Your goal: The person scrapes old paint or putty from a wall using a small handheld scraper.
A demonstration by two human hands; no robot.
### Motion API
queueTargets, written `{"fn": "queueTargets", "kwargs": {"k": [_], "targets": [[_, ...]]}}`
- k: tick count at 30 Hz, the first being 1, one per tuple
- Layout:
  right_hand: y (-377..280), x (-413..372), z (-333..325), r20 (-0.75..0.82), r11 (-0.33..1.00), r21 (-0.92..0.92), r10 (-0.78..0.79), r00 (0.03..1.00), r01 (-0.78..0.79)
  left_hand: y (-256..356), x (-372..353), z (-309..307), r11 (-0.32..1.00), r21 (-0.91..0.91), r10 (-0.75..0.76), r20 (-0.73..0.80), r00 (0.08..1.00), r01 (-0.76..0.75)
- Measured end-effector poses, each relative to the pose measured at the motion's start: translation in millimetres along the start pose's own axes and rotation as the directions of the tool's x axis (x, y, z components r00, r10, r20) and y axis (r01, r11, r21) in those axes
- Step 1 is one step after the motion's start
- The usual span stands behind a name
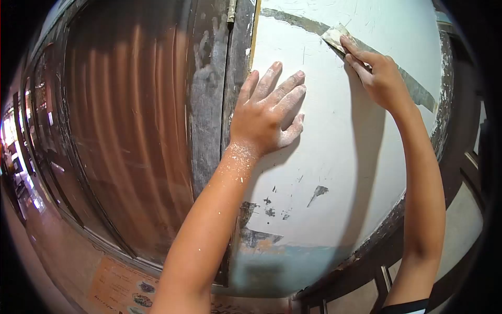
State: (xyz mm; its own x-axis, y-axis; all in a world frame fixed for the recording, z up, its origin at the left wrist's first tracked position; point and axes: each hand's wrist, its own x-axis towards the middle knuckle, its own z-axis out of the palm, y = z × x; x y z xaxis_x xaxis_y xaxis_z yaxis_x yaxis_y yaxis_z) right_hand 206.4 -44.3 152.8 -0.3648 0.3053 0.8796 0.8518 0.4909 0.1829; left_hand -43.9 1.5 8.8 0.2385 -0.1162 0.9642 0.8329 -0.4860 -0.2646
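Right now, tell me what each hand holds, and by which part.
The right hand holds a small pale flat piece by its right end; the left hand holds nothing.

Could pass straight down from grip of right hand point(377, 82) over white panel point(332, 141). Blocked below-left by spread left hand point(267, 116); bounded rightward of grip by flaking dark frame point(446, 68).

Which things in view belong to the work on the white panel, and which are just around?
Part of the work:
- right hand, gripping a flat piece at the grey band
- left hand, spread over the white panel

Apparently just around:
- brown pane, left
- printed sheet, lower left
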Motion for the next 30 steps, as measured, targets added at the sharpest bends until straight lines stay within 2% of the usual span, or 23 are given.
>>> {"fn": "queueTargets", "kwargs": {"k": [2, 6, 8, 14, 18, 19, 23, 28, 30], "targets": [[2, 1, 2, -0.024, 0.998, 0.065, 0.009, 1.000, -0.008, 0, 1, -1, 1.000, 0.016, 0.013, -0.007, 1.000, -0.012], [13, 6, 5, -0.083, 0.991, 0.031, -0.130, 0.988, 0.133, 0, 0, 0, 1.000, -0.003, -0.009, 0.008, 1.000, 0.009], [16, 11, 3, -0.023, 0.996, 0.022, -0.092, 0.996, 0.092, 1, 1, 1, 1.000, -0.005, -0.006, 0.007, 1.000, 0.006], [30, 17, 5, -0.088, 0.966, 0.048, -0.248, 0.965, 0.253, 1, 1, 1, 1.000, 0.010, -0.001, -0.015, 1.000, 0.001], [-4, 15, -6, 0.031, 0.994, 0.054, -0.093, 0.995, 0.092, 1, 1, 0, 1.000, 0.008, 0.006, -0.013, 1.000, -0.006], [-1, 14, -5, -0.002, 0.987, 0.042, -0.156, 0.988, 0.156, 1, 1, -1, 1.000, 0.010, 0.009, -0.014, 1.000, -0.009], [15, 20, 3, -0.056, 0.968, 0.046, -0.243, 0.969, 0.245, 0, 0, 0, 1.000, -0.003, -0.008, -0.017, 1.000, 0.008], [13, 23, 2, -0.036, 0.979, 0.018, -0.201, 0.979, 0.202, 0, 1, 0, 1.000, 0.008, -0.001, -0.015, 1.000, 0.001], [15, 26, 1, -0.031, 0.971, 0.012, -0.236, 0.971, 0.237, -1, 1, 1, 1.000, -0.001, 0.008, -0.029, 1.000, -0.009]]}}
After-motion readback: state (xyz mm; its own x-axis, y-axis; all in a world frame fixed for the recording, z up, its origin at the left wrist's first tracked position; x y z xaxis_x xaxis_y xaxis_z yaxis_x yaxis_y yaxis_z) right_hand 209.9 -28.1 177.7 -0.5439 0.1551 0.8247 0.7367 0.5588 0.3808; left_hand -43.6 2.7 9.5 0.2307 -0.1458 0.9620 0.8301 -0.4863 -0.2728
